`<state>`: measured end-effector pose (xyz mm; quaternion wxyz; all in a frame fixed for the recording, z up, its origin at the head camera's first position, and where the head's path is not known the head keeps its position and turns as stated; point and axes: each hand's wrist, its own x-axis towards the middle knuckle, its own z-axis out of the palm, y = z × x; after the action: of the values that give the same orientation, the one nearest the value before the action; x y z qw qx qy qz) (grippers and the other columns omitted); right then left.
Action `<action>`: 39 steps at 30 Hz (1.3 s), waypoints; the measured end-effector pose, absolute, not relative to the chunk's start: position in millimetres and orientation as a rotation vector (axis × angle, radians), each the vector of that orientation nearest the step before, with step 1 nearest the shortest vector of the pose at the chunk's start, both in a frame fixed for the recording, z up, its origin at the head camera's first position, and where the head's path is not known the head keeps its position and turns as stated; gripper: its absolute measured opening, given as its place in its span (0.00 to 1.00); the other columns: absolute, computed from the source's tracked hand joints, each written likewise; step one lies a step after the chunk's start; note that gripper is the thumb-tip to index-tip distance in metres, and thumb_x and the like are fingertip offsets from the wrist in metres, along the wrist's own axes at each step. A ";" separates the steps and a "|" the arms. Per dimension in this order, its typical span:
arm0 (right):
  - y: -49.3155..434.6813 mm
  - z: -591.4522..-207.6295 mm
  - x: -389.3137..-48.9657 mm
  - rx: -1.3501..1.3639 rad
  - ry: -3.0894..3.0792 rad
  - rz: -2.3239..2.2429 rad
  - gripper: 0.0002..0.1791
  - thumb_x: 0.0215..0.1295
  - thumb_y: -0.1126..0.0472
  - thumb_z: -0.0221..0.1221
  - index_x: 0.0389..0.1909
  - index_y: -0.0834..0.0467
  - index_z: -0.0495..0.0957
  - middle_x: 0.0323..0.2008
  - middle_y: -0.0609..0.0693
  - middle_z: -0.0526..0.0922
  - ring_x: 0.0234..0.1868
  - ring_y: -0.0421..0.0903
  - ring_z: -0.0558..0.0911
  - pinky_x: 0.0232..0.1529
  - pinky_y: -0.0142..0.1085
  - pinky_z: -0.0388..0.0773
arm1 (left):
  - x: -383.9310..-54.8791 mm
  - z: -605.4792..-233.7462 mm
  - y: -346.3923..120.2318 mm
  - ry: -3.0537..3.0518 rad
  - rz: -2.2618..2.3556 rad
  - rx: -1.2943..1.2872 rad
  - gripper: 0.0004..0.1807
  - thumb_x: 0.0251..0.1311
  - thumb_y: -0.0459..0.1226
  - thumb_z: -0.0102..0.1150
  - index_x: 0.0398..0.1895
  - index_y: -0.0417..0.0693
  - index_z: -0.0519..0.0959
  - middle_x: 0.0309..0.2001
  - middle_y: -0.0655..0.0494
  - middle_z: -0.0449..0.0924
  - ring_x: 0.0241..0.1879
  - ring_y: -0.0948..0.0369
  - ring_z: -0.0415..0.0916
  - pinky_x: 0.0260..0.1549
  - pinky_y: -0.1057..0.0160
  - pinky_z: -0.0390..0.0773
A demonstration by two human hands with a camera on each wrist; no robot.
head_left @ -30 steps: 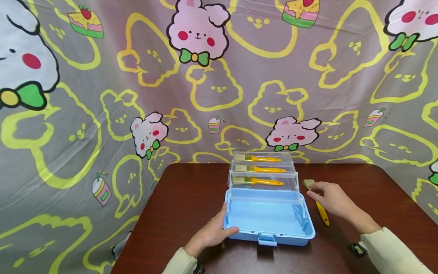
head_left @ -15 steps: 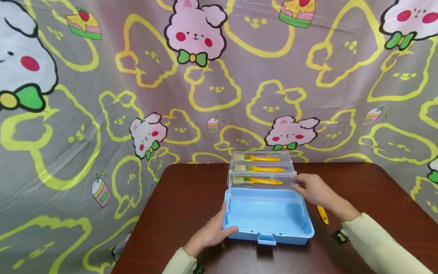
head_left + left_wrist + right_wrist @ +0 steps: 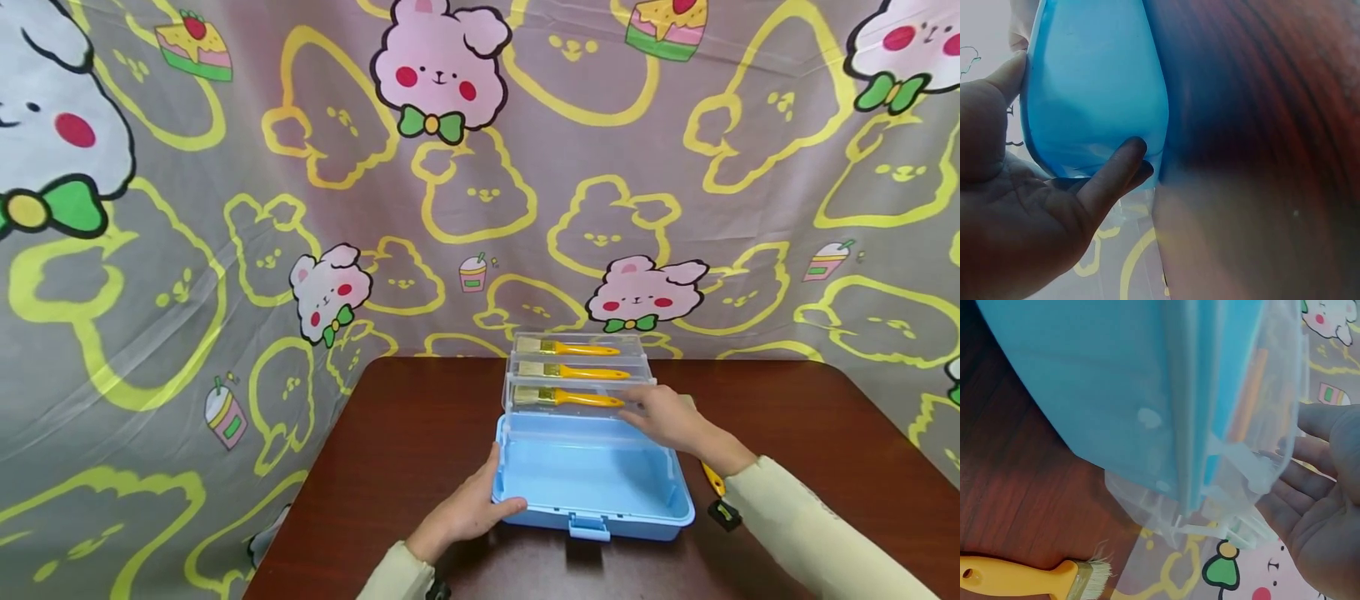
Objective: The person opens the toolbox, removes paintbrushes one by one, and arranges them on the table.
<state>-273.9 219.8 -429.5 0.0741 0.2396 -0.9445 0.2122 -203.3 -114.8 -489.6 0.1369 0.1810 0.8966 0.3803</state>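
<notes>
A light blue storage box [image 3: 588,475] stands unlatched, with stepped clear trays [image 3: 577,413] raised at its back. Each tray holds a yellow-handled paintbrush [image 3: 588,399] with pale bristles. My left hand [image 3: 468,502] grips the box's front left corner, thumb at the front and fingers along the side; the left wrist view shows fingers [image 3: 1116,169] against the blue wall. At the right end of the lowest tray is my right hand [image 3: 667,421], close to the brush handle. In the right wrist view its fingers [image 3: 1300,481] extend beside the clear plastic; whether they touch it is unclear.
Right of the box lies another yellow paintbrush [image 3: 1010,577] on the dark brown table [image 3: 420,417], partly hidden by my right hand in the head view. A patterned curtain [image 3: 450,208] hangs behind and along the sides. The front latch [image 3: 588,527] juts out.
My right hand has moved left from the loose paintbrush beside the box to the end of the lowest tray. My left hand keeps its place on the box.
</notes>
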 end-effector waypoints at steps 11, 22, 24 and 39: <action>213.6 -438.1 -283.8 0.738 -2.905 0.580 0.22 0.59 0.59 0.65 0.52 0.65 0.78 0.49 0.59 0.80 0.43 0.53 0.81 0.42 0.47 0.79 | -203.2 -487.9 -114.1 2.591 1.089 0.513 0.54 0.60 0.55 0.58 0.74 0.40 0.35 0.74 0.43 0.42 0.70 0.52 0.48 0.63 0.46 0.55; 209.4 -437.7 -281.4 0.803 -2.882 0.542 0.21 0.58 0.62 0.66 0.51 0.66 0.78 0.48 0.60 0.80 0.42 0.54 0.81 0.42 0.48 0.78 | -201.3 -486.9 -113.1 2.578 1.113 0.525 0.54 0.61 0.54 0.58 0.74 0.38 0.35 0.74 0.42 0.41 0.70 0.51 0.48 0.63 0.46 0.55; 209.0 -437.7 -281.5 0.803 -2.876 0.542 0.21 0.57 0.62 0.66 0.51 0.66 0.78 0.47 0.59 0.81 0.41 0.53 0.82 0.42 0.47 0.79 | -202.2 -487.6 -113.7 2.583 1.111 0.530 0.54 0.60 0.54 0.58 0.74 0.38 0.35 0.74 0.42 0.41 0.70 0.51 0.48 0.63 0.46 0.55; 205.3 -438.3 -289.1 0.825 -2.912 0.558 0.17 0.54 0.62 0.69 0.46 0.61 0.82 0.39 0.51 0.84 0.35 0.46 0.81 0.41 0.42 0.80 | -204.3 -488.3 -113.9 2.597 1.099 0.540 0.54 0.60 0.53 0.58 0.74 0.37 0.36 0.73 0.40 0.42 0.69 0.49 0.49 0.62 0.46 0.56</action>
<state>-289.1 205.3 -438.3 0.0320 0.2678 -0.9457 0.1812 -204.3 -113.9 -488.3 0.1347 0.1862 0.8963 0.3794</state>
